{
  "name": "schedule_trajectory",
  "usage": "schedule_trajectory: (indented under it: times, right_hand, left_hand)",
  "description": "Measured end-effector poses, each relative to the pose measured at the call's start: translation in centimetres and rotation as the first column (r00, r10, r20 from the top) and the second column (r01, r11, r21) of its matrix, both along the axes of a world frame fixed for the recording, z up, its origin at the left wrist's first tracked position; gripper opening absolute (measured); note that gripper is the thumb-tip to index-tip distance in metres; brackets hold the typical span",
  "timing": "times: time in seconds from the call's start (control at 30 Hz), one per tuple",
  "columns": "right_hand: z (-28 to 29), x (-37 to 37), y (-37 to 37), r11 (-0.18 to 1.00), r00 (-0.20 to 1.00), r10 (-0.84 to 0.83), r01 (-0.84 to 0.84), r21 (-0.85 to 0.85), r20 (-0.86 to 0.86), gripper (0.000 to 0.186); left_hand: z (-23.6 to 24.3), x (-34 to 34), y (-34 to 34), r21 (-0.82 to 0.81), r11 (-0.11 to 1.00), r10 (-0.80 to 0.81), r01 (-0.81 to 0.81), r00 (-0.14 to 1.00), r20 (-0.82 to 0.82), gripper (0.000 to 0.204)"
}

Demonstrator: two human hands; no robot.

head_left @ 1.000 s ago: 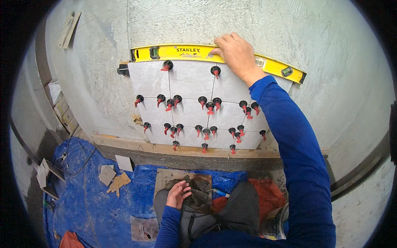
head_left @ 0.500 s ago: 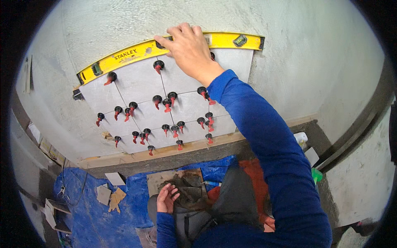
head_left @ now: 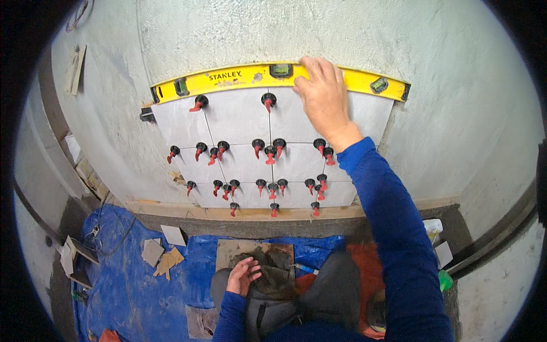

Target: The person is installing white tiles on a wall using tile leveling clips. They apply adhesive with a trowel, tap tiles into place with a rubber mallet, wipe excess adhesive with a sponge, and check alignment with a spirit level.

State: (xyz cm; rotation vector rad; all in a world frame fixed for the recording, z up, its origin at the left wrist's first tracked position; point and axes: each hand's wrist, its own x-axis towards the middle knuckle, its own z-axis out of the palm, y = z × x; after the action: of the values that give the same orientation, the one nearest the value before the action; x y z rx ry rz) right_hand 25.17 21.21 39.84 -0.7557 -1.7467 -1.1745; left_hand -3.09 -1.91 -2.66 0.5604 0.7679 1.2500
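A long yellow spirit level (head_left: 224, 78) lies along the top edge of the grey wall tiles (head_left: 239, 122). My right hand (head_left: 326, 97) grips it right of its middle vial, fingers over the upper edge and thumb on the front. Black tile-levelling clips with red handles (head_left: 270, 155) stick out of the joints between the tiles; my hand and forearm hide part of the right side. My left hand (head_left: 242, 276) hangs over my lap, its fingers loosely bent and apart, with nothing in it. Beneath it lies a board smeared with dark mortar (head_left: 228, 251).
A wooden batten (head_left: 256, 214) runs under the bottom tile row. Blue sheeting (head_left: 188, 285) covers the floor, with tile offcuts (head_left: 173, 235) and broken brown pieces (head_left: 168, 262) on the left. A cable (head_left: 122, 245) lies there too. A green object (head_left: 445, 280) is at the right.
My right hand has shifted right along the level, uncovering its middle vial. The whole view has turned, so wall and floor sit differently. My left hand stays over my lap.
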Motion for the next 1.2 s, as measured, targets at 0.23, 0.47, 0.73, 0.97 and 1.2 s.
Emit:
schedule_trajectory:
  times: [0.23, 0.47, 0.73, 0.97, 1.2]
  right_hand:
    - [-0.3, -1.1, -0.9, 0.984, 0.994, -0.104, 0.097, -0.151, -0.039, 0.012]
    - [0.3, -1.0, -0.9, 0.991, 0.999, -0.031, 0.026, -0.129, -0.032, 0.009]
    - [0.9, -1.0, -0.2, 0.991, 1.0, -0.016, 0.017, -0.132, 0.007, 0.008]
    - [1.0, -0.9, -0.1, 0.988, 0.998, -0.055, 0.06, -0.141, 0.039, 0.008]
    - [1.1, -0.6, -0.3, 0.986, 0.999, -0.014, 0.019, -0.166, 0.03, 0.011]
  left_hand:
    - [0.2, 0.1, 0.1, -0.038, 0.999, 0.017, -0.015, 0.999, 0.044, 0.042]
    - [0.0, 0.0, -0.1, -0.028, 0.999, 0.021, -0.019, 0.998, 0.053, 0.041]
    - [0.1, -0.1, -0.1, -0.024, 1.0, -0.002, 0.002, 1.0, 0.008, 0.045]
    - [-0.1, -0.1, 0.1, -0.02, 1.0, -0.004, 0.004, 1.0, 0.014, 0.045]
    - [0.0, -0.1, 0.3, -0.036, 0.999, -0.015, 0.015, 1.0, 0.001, 0.044]
